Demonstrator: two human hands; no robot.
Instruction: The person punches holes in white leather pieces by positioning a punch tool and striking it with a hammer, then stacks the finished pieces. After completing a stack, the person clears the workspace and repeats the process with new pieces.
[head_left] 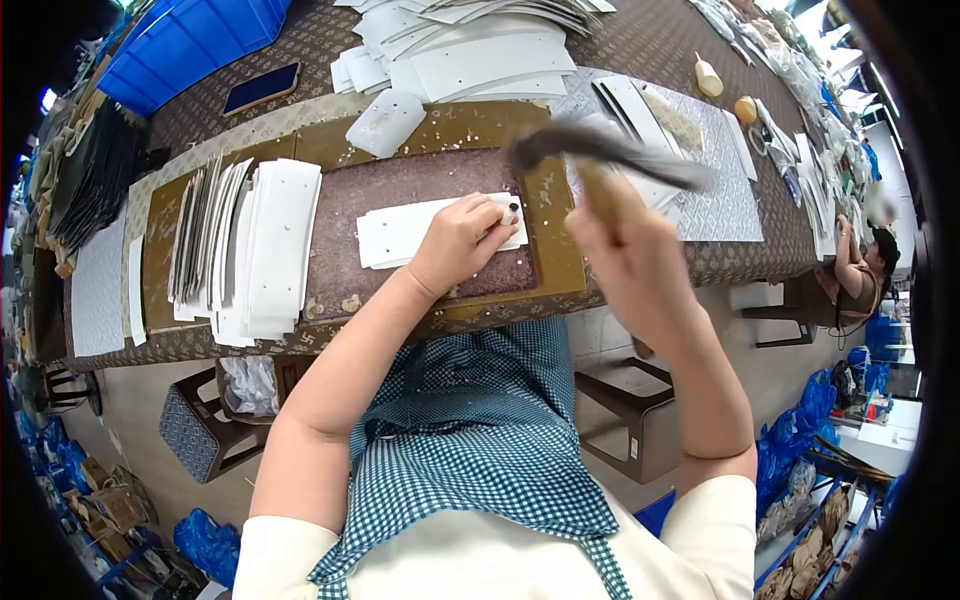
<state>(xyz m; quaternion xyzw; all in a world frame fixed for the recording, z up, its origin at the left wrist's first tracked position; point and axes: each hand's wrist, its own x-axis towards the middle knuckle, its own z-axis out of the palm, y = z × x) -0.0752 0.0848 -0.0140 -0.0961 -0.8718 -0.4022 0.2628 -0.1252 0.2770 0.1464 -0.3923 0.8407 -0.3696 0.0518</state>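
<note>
My left hand (462,240) pinches a small metal punch (510,212) upright on a stack of white cut sheets (400,232), which lies on a dark purple cutting board (420,272). My right hand (625,255) grips the wooden handle of a hammer (610,150). The hammer is raised above and to the right of the punch, and its dark head is blurred.
Stacks of white cut pieces (265,250) stand at the board's left, with more piled at the back (480,55). A blue crate (190,40) and a phone (262,88) sit far left. Another person (862,275) sits at the table's right end. Stools stand below.
</note>
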